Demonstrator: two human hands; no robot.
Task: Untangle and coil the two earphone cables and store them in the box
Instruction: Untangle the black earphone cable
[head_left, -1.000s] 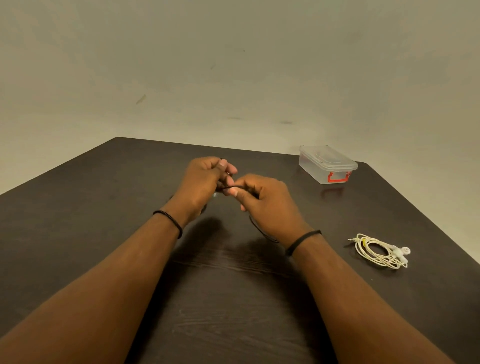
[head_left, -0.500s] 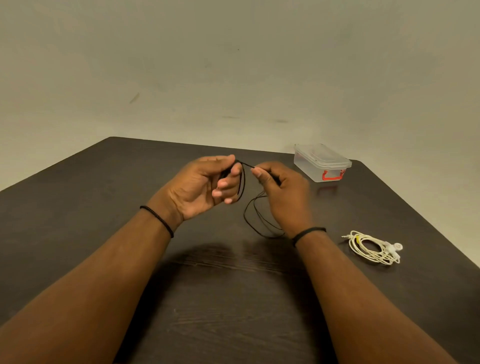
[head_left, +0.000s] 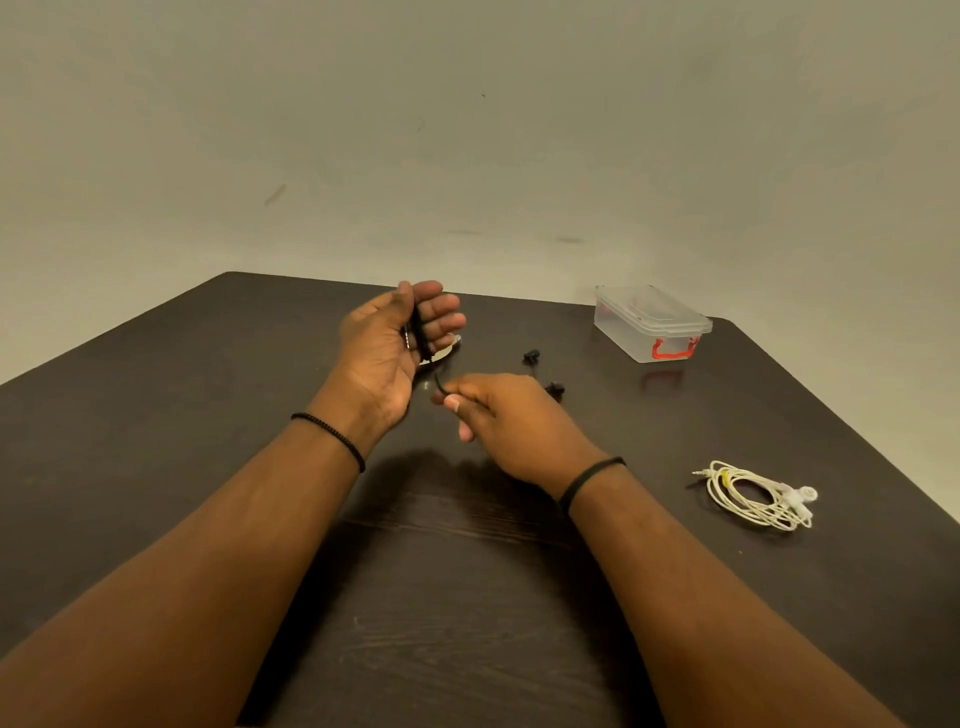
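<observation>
Head view: coiling the black earphone cable (head_left: 422, 340) is the step in hand. The left hand (head_left: 395, 343), nearer than the closed box (head_left: 652, 322), curls around its loops; the right hand (head_left: 498, 410) pinches the strand. The white earphone cable (head_left: 753, 493) lies coiled on the table (head_left: 208, 415). Next I'd judge: feed another loop.

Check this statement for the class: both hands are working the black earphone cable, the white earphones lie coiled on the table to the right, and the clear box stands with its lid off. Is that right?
One detail is wrong. The head view shows the clear box with its lid on, not off. The rest holds: the left hand and right hand hold the black earphone cable, and the white earphones lie coiled on the table to the right.
</observation>
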